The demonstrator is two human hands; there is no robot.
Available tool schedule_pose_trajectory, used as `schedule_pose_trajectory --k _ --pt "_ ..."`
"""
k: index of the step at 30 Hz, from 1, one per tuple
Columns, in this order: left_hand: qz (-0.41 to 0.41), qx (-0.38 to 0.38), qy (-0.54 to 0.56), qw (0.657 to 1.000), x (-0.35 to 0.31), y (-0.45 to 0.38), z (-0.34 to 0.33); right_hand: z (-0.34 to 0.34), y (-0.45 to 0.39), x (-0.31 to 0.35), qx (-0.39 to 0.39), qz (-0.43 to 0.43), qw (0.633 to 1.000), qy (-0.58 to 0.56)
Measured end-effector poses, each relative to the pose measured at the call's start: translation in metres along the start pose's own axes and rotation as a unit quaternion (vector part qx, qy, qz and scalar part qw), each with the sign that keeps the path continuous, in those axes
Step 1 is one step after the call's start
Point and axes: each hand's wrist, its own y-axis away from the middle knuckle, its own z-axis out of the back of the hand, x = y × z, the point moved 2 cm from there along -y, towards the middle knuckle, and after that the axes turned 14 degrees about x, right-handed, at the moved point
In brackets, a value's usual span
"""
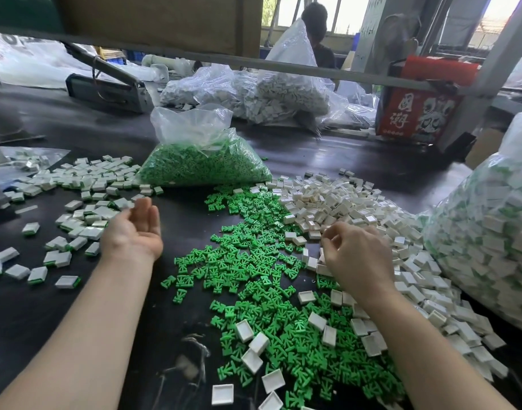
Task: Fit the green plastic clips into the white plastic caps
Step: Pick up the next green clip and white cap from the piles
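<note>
green plastic clips lie in a loose heap just left of the right hand's fingers, small and forked. white plastic caps are piled beyond and under those fingers, flat square shells. the right hand is curled knuckles up at the caps' edge; what its fingertips pinch is hidden. the left hand is palm up, fingers relaxed and slightly spread, with blurred finished caps just beyond them. a clear bag of clips sits farther back.

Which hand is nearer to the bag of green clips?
Left. The left hand lies just below the bag, slightly left of it. The right hand is farther, down to the right, at the white caps.
</note>
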Motion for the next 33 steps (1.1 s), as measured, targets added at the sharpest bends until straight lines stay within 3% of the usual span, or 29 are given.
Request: schedule_pose_trajectory --k 4,8,10,12,14,16,19,21,23,26,28,30,33 --pt "-0.04 -0.019 0.058 0.997 -0.011 -0.004 0.008 -0.005 0.001 0.003 0.037 0.035 0.999 0.019" --pt "-0.023 0.019 0.074 0.997 -0.004 0.004 0.002 -0.01 0.002 0.008 0.076 0.061 0.995 0.027" --pt "0.022 0.061 0.011 0.998 0.008 0.009 -0.006 -0.012 0.004 0.01 0.097 0.066 0.992 0.041" --pt "0.065 0.122 -0.126 0.982 0.024 0.015 -0.014 -0.015 0.005 0.012 0.093 0.079 0.992 0.029" --pt "0.087 0.192 -0.301 0.93 0.042 0.022 -0.022 -0.017 0.005 0.013 0.077 0.093 0.993 0.01" --pt "0.104 0.276 -0.431 0.853 0.06 0.033 -0.028 -0.016 0.005 0.015 0.058 0.107 0.992 -0.021" --pt "0.148 0.379 -0.527 0.746 0.087 0.052 -0.031 -0.009 0.006 0.024 0.019 0.134 0.985 -0.105" --pt "0.149 0.406 -0.564 0.703 0.104 0.063 -0.031 -0.007 0.009 0.031 0.003 0.161 0.976 -0.147" --pt "0.125 0.414 -0.554 0.712 0.111 0.066 -0.031 -0.008 0.012 0.037 0.019 0.185 0.965 -0.185" --pt "0.075 0.388 -0.522 0.756 0.105 0.06 -0.03 -0.01 0.013 0.039 0.041 0.191 0.959 -0.205" --pt "0.063 0.369 -0.497 0.783 0.098 0.056 -0.031 -0.012 0.012 0.037 0.08 0.182 0.973 -0.117" --pt "0.07 0.356 -0.463 0.809 0.093 0.054 -0.032 -0.019 0.013 0.038 0.175 0.193 0.965 -0.012" --pt "0.098 0.354 -0.379 0.849 0.09 0.056 -0.035 -0.024 0.014 0.039 0.218 0.205 0.954 0.005"
